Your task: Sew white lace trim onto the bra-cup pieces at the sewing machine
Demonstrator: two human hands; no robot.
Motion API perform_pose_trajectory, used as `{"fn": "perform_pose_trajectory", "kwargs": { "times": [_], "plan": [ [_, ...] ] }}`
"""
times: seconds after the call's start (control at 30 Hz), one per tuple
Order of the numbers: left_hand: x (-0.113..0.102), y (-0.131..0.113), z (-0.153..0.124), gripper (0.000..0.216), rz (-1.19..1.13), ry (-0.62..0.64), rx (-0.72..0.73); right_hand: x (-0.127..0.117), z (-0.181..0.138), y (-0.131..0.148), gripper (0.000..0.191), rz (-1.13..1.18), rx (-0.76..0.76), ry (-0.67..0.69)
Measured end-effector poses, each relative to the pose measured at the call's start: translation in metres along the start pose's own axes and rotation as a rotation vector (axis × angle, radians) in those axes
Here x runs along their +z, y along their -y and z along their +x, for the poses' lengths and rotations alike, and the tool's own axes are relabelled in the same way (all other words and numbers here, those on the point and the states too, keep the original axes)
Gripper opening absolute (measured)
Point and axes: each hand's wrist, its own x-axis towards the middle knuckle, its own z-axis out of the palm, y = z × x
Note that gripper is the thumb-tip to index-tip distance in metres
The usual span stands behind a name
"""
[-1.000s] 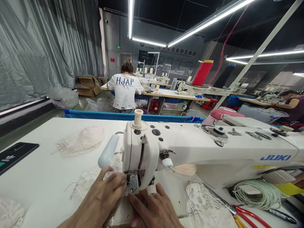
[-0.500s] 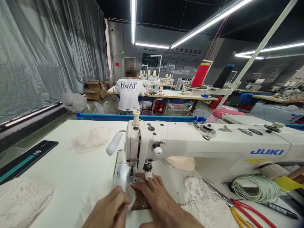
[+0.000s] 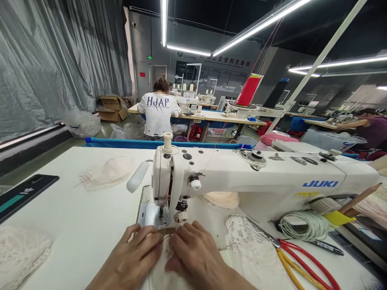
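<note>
Just in front of the needle and presser foot (image 3: 162, 212) of a white sewing machine (image 3: 254, 173), both hands are on a piece of thin white fabric (image 3: 163, 270). My left hand (image 3: 137, 245) has its fingers curled at the fabric's left edge. My right hand (image 3: 195, 245), close beside it, grips the right side with bent fingers. A small brown strip (image 3: 166, 230) shows between the fingertips and the metal needle plate (image 3: 147, 213). The hands cover much of the fabric, and the fingertips are partly hidden.
Right of my hands lie white lace (image 3: 244, 237), red-and-yellow-handled scissors (image 3: 290, 251) and a coil of pale green cord (image 3: 302, 225). Lace pieces (image 3: 21, 251) and a dark ruler-like strip (image 3: 28, 193) lie left. A person in a white shirt (image 3: 159, 112) sits ahead.
My right hand has drawn back from beside the presser foot. Both hands now sit side by side on the white fabric, which lies flatter between them. The view has shifted slightly.
</note>
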Motion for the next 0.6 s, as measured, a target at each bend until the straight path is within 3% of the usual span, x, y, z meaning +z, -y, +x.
{"fn": "perform_pose_trajectory", "kwargs": {
  "times": [0.07,0.23,0.43,0.6],
  "plan": [
    [0.008,0.005,-0.002,0.027,0.035,-0.052,0.032,0.005,-0.001,0.001,0.041,-0.058,-0.039,0.043],
    [0.011,0.015,-0.005,0.027,0.121,-0.016,0.008,0.008,0.006,-0.01,0.023,-0.084,-0.04,0.095],
    [0.012,0.025,0.007,0.031,0.196,-0.07,0.022,0.01,0.015,-0.027,0.042,-0.057,-0.038,0.065],
    [0.017,0.031,0.013,0.03,0.219,-0.06,-0.014,0.006,0.021,-0.039,0.031,0.004,-0.056,0.102]
  ]
}}
